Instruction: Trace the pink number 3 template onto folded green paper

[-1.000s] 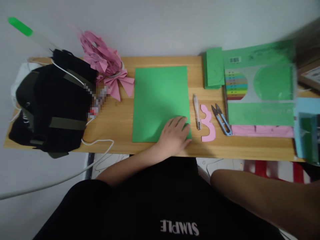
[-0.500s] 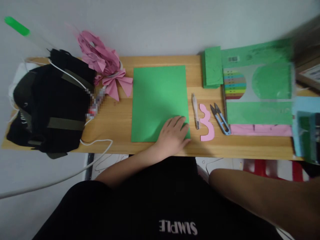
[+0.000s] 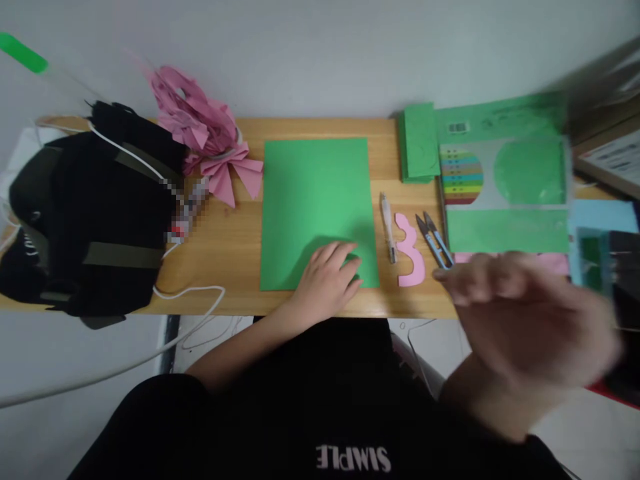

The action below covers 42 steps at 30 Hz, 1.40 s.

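A green sheet of paper (image 3: 315,193) lies flat on the wooden desk. My left hand (image 3: 327,277) rests open on its lower right part, palm down, holding nothing. To the sheet's right is a clear pen (image 3: 387,227), beside a pink wavy paper cutout (image 3: 414,257). Blue-handled thread snips (image 3: 436,245) lie just right of the cutout. Smeared by motion, my right hand (image 3: 530,313) is raised over the desk's front right edge, its fingers nearest the snips. I cannot tell whether it holds anything.
A stack of green paper pieces (image 3: 419,143) stands beside a pack of green paper (image 3: 510,227) with pink paper beneath. A pink paper bundle (image 3: 200,120) and a black bag (image 3: 100,213) occupy the left. A white cable (image 3: 190,290) hangs over the front edge. A box (image 3: 610,153) is far right.
My right hand has come into view at the lower right, raised over the desk edge. My left hand has slid slightly left on the sheet. The whole view has shifted slightly.
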Each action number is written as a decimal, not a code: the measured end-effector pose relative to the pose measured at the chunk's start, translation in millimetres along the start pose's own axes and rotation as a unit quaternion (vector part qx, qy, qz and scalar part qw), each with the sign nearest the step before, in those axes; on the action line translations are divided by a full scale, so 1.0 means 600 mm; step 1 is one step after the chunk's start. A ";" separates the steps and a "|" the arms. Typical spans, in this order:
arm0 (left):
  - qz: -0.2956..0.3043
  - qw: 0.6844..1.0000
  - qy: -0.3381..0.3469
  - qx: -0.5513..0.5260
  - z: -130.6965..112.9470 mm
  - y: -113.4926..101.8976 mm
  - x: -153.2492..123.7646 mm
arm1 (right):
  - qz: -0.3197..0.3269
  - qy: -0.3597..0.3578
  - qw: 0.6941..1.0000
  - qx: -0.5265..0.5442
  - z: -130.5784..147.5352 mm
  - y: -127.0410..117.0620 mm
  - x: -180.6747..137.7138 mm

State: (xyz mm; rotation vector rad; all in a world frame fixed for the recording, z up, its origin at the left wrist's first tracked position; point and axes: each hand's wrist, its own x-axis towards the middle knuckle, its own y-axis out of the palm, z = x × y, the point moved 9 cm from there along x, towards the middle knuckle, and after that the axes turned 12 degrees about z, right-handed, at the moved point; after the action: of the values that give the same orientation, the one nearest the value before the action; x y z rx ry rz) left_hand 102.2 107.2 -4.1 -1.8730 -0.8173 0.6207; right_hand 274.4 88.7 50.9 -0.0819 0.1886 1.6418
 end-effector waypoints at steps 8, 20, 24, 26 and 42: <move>-0.003 1.000 -0.001 -0.008 0.011 0.002 -0.005 | -0.054 0.141 0.987 0.045 -0.155 0.011 -0.037; 0.007 1.000 -0.012 0.010 0.007 0.007 -0.004 | 0.005 0.120 0.984 0.133 -0.139 0.041 -0.015; -0.022 0.999 -0.005 0.037 0.002 0.003 -0.004 | 0.005 0.114 0.986 0.119 -0.140 0.037 -0.009; -0.038 0.999 -0.002 0.037 0.005 0.000 -0.004 | -0.013 0.129 0.985 0.116 -0.147 0.030 -0.010; -0.051 0.997 0.065 -0.004 0.005 -0.013 -0.017 | 0.036 0.189 0.938 0.288 -0.159 0.047 0.000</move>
State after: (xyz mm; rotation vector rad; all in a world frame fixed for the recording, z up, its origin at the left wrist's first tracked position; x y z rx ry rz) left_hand 91.7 103.7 2.5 -1.8444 -0.8262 0.4282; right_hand 240.5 70.5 -41.1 0.0599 0.9690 1.5702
